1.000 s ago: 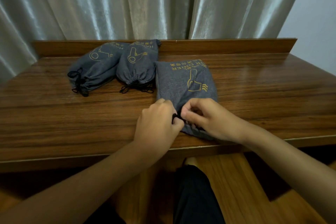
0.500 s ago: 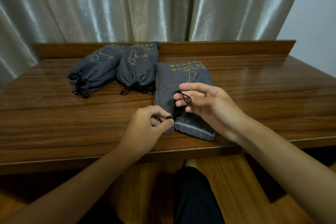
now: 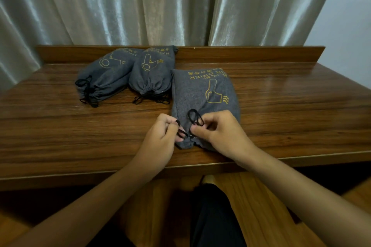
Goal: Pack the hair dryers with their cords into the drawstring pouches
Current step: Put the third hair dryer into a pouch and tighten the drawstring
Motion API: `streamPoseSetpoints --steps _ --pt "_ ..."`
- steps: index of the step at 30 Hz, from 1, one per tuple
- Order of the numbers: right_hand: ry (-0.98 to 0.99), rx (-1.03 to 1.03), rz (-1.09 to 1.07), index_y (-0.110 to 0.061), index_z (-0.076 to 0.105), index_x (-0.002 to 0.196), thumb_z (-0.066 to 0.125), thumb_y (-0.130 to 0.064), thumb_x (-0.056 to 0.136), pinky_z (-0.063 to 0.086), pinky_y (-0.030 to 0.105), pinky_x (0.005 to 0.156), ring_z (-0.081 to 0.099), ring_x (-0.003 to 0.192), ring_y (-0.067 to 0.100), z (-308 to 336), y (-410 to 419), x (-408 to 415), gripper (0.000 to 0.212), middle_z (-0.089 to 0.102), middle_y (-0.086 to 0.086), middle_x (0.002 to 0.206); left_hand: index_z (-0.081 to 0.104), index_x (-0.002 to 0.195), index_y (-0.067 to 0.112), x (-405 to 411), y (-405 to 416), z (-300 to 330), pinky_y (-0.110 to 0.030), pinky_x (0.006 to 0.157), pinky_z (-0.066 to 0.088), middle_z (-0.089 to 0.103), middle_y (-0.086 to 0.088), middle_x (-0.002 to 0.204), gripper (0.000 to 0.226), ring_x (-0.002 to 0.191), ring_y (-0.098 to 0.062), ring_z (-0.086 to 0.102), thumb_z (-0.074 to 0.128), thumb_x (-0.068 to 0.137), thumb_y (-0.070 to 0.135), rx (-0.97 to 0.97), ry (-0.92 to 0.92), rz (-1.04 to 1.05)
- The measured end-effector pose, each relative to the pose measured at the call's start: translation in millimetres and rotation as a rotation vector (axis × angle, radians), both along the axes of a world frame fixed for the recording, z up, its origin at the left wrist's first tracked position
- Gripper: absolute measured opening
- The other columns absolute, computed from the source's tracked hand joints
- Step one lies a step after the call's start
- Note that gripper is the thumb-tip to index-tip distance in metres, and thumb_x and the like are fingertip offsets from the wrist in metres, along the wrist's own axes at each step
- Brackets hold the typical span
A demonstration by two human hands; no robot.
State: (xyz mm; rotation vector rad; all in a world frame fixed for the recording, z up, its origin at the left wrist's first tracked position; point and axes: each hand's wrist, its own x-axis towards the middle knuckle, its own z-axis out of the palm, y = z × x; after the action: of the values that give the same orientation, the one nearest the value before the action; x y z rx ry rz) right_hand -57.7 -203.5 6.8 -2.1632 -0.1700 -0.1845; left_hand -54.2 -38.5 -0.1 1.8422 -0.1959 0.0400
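The wooden surface (image 3: 281, 110) carries three grey drawstring pouches, and the nearest pouch (image 3: 202, 90) lies at its front edge — soft cloth, likely bulky with a dryer inside, so it should slump rather than slide. Its thin black drawstring (image 3: 194, 119) is the place to take hold, close to the gathered mouth. The left hand (image 3: 160, 136) pinches one loop and the right hand (image 3: 218, 132) another, close together. Behind and left of that pouch lie the middle pouch (image 3: 152, 74) and far-left pouch (image 3: 104, 78), both cinched — neither obstructs.
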Motion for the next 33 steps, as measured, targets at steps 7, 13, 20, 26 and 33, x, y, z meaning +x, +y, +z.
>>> streamPoseSetpoints --steps 7,13,20,26,33 --pt "0.090 0.515 0.012 -0.009 0.072 0.081 0.060 -0.013 0.097 0.042 0.011 0.058 0.053 0.059 0.002 -2.9 -2.0 -3.5 0.020 0.065 -0.002 0.071 0.054 0.095 0.001 4.6 -1.2 5.1 -0.014 0.040 0.041 0.065 -0.001 0.074 0.028 0.048 0.002 0.057 0.046 0.102 0.027 -0.257 0.142 0.081" --pt "0.223 0.637 -0.117 -0.006 0.060 0.090 0.057 0.000 0.092 0.031 0.015 0.038 0.058 0.049 0.010 8.7 -15.5 2.0 0.007 0.068 0.008 0.072 0.051 0.098 0.007 8.5 25.0 13.6 -0.020 0.051 0.052 0.071 -0.012 0.075 0.021 0.065 -0.017 0.070 0.068 0.087 0.004 -0.213 0.055 -0.034" --pt "-0.157 -0.505 -0.299 -0.025 0.042 0.125 0.065 -0.015 0.075 0.039 0.034 0.085 0.047 0.104 0.021 18.5 -28.1 -12.0 0.056 0.049 0.004 0.110 0.064 0.100 0.029 7.5 42.1 27.1 -0.016 0.069 0.046 0.062 0.010 0.090 0.025 0.078 -0.004 0.057 0.070 0.086 0.010 0.560 -0.335 -0.295" --pt "-0.298 -1.031 0.174 -0.032 0.059 0.108 0.049 -0.050 0.092 0.030 0.035 0.089 0.043 0.112 0.017 25.2 -18.9 -20.6 0.026 0.054 -0.009 0.108 0.054 0.114 0.028 1.3 25.4 31.9 -0.029 0.089 0.040 0.056 0.010 0.105 0.022 0.102 -0.012 0.050 0.048 0.096 0.040 0.950 -0.664 -0.300" --pt "-0.704 -1.136 0.216 -0.010 0.070 0.082 0.057 -0.027 0.095 0.050 0.037 0.069 0.064 0.073 0.029 35.1 -29.8 -17.7 0.025 0.064 0.007 0.076 0.067 0.092 0.024 14.4 23.7 64.7 -0.030 0.081 0.048 0.067 0.011 0.089 0.012 0.088 -0.007 0.062 0.061 0.093 0.034 0.883 -0.596 -0.435"
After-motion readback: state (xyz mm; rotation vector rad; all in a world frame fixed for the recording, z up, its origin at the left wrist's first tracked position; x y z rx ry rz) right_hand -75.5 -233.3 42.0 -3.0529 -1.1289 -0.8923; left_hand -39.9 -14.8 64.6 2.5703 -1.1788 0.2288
